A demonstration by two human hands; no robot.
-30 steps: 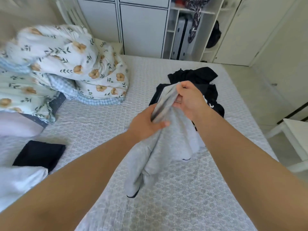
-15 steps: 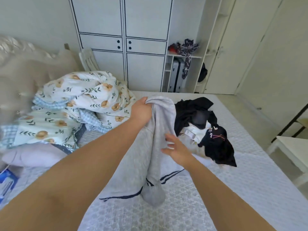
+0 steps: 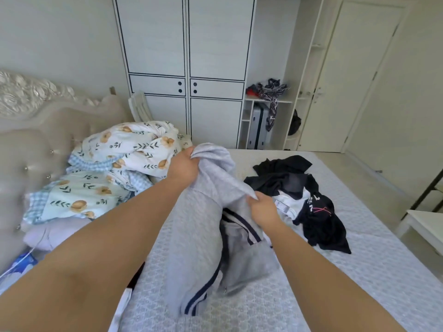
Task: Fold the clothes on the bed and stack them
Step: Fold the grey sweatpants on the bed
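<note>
A light grey garment [image 3: 203, 236] with dark blue stripes hangs over the bed [image 3: 359, 271], its lower part resting on the mattress. My left hand [image 3: 183, 167] grips its top edge and holds it up. My right hand [image 3: 262, 208] pinches a fold of the same garment lower and to the right. To the right lies a loose heap of black and white clothes [image 3: 299, 195], unfolded.
A bunched floral duvet [image 3: 115, 168] fills the bed's left side against a padded headboard [image 3: 36, 140]. A white wardrobe [image 3: 187, 68] and open shelves stand behind the bed. A white table [image 3: 424, 226] is at the right edge. A dark item peeks out under my left arm.
My left hand has lifted the grey garment's top higher and further away. My right hand has let go of the top and now pinches a fold lower on the right. The view has tilted up.
</note>
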